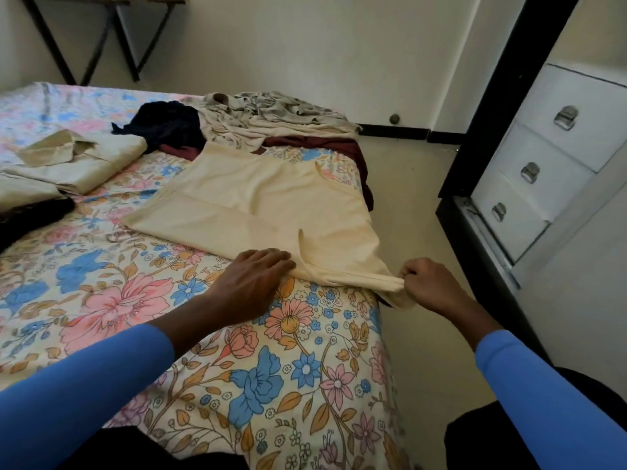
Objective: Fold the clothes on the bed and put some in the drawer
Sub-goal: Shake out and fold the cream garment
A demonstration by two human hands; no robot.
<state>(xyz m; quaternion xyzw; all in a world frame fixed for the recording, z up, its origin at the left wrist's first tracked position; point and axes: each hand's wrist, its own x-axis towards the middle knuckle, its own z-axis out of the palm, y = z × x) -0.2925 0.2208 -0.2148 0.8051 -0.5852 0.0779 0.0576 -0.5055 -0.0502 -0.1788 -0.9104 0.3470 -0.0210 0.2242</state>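
A cream sleeveless top [258, 198] lies spread flat on the floral bed [142, 300], near its right edge. My left hand [252, 279] rests on the near edge of the top with fingers fairly straight. My right hand [425, 283] pinches the top's near right corner, which hangs just over the bed's edge. Further back lies a heap of unfolded clothes: a navy piece [166, 125], a grey patterned cloth [271, 117] and a maroon garment [325, 145]. White drawers [549, 164] with metal handles stand shut at the right.
Folded beige clothes [78, 161] are stacked at the bed's left, with a dark item [30, 215] beside them. A black frame [509, 96] borders the drawer unit. A narrow strip of floor [417, 205] runs between bed and drawers. A folding table's black legs [112, 39] stand by the far wall.
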